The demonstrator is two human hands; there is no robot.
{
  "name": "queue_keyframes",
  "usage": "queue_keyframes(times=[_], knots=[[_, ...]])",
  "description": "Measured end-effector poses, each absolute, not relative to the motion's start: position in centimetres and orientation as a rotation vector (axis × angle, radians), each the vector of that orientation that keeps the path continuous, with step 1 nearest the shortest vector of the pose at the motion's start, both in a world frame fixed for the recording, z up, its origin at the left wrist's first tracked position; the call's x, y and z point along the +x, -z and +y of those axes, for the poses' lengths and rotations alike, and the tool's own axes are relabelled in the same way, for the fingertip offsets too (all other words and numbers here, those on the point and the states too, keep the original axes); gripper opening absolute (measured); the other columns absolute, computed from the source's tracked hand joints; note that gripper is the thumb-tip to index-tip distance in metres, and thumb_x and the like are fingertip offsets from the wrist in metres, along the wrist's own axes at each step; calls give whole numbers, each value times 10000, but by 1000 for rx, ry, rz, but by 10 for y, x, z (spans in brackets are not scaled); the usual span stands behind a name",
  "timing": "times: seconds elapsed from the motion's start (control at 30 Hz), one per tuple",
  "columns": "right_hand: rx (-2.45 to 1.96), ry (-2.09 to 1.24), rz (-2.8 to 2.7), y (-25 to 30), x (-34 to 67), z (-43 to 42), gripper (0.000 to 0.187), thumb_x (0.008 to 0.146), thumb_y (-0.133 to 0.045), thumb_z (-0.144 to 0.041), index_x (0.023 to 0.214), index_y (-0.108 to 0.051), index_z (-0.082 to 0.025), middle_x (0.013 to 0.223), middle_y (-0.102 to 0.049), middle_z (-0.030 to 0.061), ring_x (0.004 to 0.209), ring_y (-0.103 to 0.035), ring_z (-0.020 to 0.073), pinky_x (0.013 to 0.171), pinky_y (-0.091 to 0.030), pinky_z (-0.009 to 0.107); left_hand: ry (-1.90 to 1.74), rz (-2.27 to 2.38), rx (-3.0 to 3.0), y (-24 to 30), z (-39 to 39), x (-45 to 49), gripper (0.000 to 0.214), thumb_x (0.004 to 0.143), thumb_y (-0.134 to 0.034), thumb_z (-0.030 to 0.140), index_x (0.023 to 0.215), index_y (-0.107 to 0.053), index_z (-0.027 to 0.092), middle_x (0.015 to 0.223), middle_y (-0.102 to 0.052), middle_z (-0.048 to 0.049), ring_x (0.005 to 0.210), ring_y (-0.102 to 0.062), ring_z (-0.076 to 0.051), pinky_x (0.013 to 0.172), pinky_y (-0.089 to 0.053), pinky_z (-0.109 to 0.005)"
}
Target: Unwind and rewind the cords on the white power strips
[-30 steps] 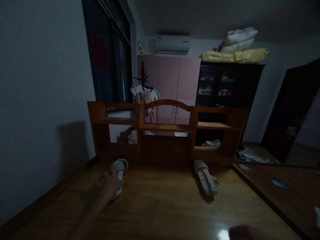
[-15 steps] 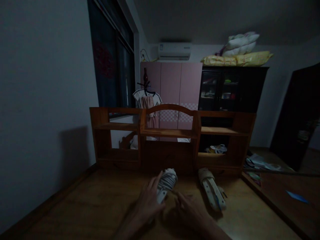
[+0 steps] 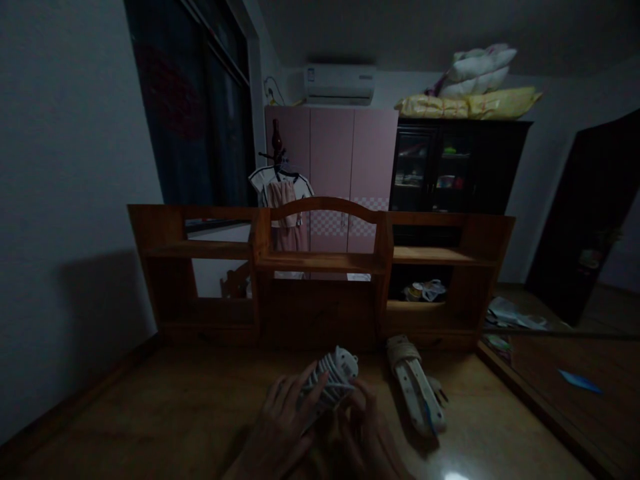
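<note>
A white power strip [image 3: 346, 363] with its grey-white cord [image 3: 327, 381] wound around it is at the front middle of the wooden desk. My left hand [image 3: 286, 415] grips it from the left, fingers lying across the wound cord. At the strip's right side, my right hand [image 3: 367, 420] has its fingers curled, with thumb and index finger pinching the cord. The strip's near end is hidden by my hands. To the right lies a second, cream-coloured power strip [image 3: 419, 393], its cord wrapped around the far end and a plug at its right side.
A wooden shelf unit [image 3: 320, 262] stands along the desk's [image 3: 165, 407] far edge. The wall [image 3: 60, 233] borders the left side, and a raised wooden edge [image 3: 525, 400] runs along the right. Beyond are a pink wardrobe [image 3: 331, 153] and a black cabinet [image 3: 500, 167].
My right hand has come up from below and closed on the cord at the strip's right side. The strip has tilted further right, and the camera view has shifted a little.
</note>
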State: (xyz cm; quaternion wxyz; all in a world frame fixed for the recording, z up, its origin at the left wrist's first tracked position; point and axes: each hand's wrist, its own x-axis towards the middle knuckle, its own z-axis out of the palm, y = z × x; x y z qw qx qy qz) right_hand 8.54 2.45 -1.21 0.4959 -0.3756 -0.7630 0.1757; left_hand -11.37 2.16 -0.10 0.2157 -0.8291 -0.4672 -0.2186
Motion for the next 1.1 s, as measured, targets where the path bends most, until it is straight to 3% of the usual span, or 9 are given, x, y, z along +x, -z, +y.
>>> queue_keyframes(times=[0.17, 0.23, 0.4, 0.53, 0.67, 0.87, 1.1], knots=[[-1081, -465, -1694, 8, 96, 31, 810, 892, -522, -411, 1486, -24, -177, 946, -650, 75, 596, -602, 182, 606, -540, 319, 624, -1211, -2264, -1, 22, -115, 719, 842, -556, 232, 1473, -213, 242, 1488, -304, -122, 1253, -406, -302, 1005, -338, -480], [-1139, -477, -1662, 10, 99, 35, 900, 845, -595, -409, 1493, -18, -170, 957, -648, 72, 688, -627, 210, 642, -534, 332, 620, -1179, -2278, 0, 21, -114, 710, 846, -560, 246, 1470, -222, 239, 1487, -304, -128, 1257, -403, -302, 1009, -331, -490], [-1102, -561, -1626, 11, 101, 37, 996, 729, -709, -277, 1494, -73, -218, 1216, -565, 95, 1033, -583, 258, 882, -476, 381, 553, -1059, -2337, 1, 14, -109, 666, 855, -551, 230, 1454, -263, 272, 1495, -285, -128, 1248, -416, -290, 1007, -332, -491], [-994, -642, -1610, 5, 100, 31, 842, 738, -694, -239, 1446, -238, -239, 1265, -527, 79, 1105, -541, 231, 960, -428, 357, 536, -1037, -2326, 2, 10, -106, 663, 860, -508, 166, 1455, -248, 302, 1489, -293, -131, 1251, -417, -285, 1000, -330, -501], [-975, -647, -1615, 5, 102, 33, 632, 735, -699, -269, 1299, -417, -232, 1161, -581, 60, 1018, -576, 216, 904, -462, 330, 535, -1041, -2342, 1, 8, -106, 670, 858, -525, 209, 1458, -240, 294, 1482, -303, -132, 1239, -430, -290, 1000, -337, -499], [-992, -672, -1619, 10, 107, 41, 578, 745, -701, -318, 1241, -420, -220, 1087, -600, 47, 939, -596, 203, 816, -488, 301, 559, -1104, -2430, -3, 8, -104, 797, 779, -618, 222, 1464, -218, 302, 1494, -284, -100, 1248, -412, -293, 1033, -311, -499], [-1013, -782, -1530, 12, 104, 33, 336, 883, -540, -331, 1193, -467, -226, 1115, -608, 43, 993, -592, 198, 858, -464, 305, 809, -1256, -2484, 0, 16, -107, 860, 750, -673, 286, 1471, -208, 243, 1330, -454, -99, 1246, -392, -283, 1111, -236, -511]])
